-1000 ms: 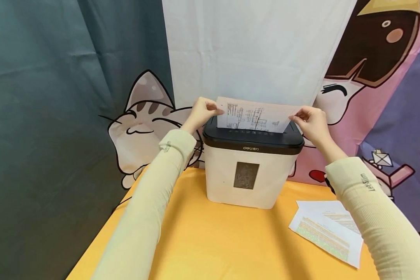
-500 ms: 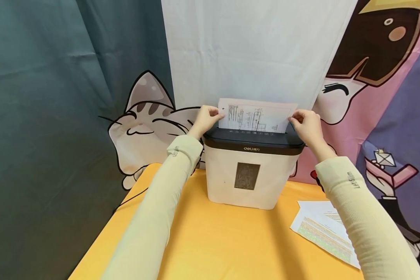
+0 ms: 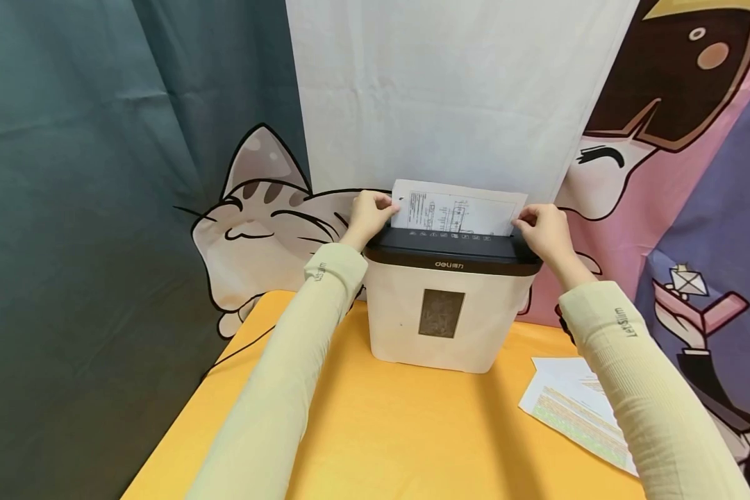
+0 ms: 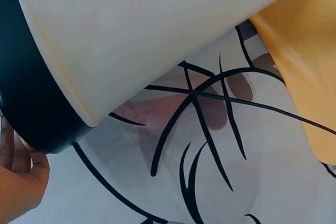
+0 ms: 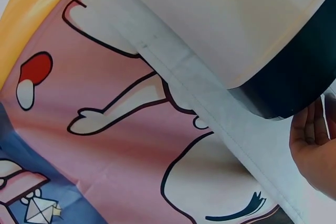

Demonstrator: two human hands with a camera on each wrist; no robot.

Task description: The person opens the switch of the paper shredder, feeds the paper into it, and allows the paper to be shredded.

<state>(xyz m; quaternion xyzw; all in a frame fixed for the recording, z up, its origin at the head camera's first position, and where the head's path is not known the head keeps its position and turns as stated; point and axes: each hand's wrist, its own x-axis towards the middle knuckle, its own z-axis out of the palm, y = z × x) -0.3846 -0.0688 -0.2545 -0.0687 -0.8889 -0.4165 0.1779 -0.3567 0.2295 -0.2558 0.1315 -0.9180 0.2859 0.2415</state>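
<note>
**Sheet standing in shredder slot, held at both side edges**

- Sheet (image 3: 456, 212): printed paper, standing upright, its lower edge sitting in the slot on top of the shredder (image 3: 450, 305). Its long axis is running crosswise, from one hand to the other. Only its upper part is showing above the black lid (image 3: 451, 248).
- Left hand (image 3: 367, 217): fingers curling round the sheet's left edge and pinching it. The sheet is lying to this hand's inner side, and the lid directly under the fingers; in the left wrist view the hand (image 4: 18, 174) is touching the lid's rim.
- Right hand (image 3: 545, 229): pinching the sheet's right edge in the same way, with the sheet to its inner side and the lid corner just below.
- Both hands are sitting level, equally near the sheet, one at each end of its long axis; the slot is lying straight down from both.
- Papers (image 3: 578, 410): loose printed sheets lying on the yellow table (image 3: 381, 437), well apart, below and outward of the right forearm.
</note>
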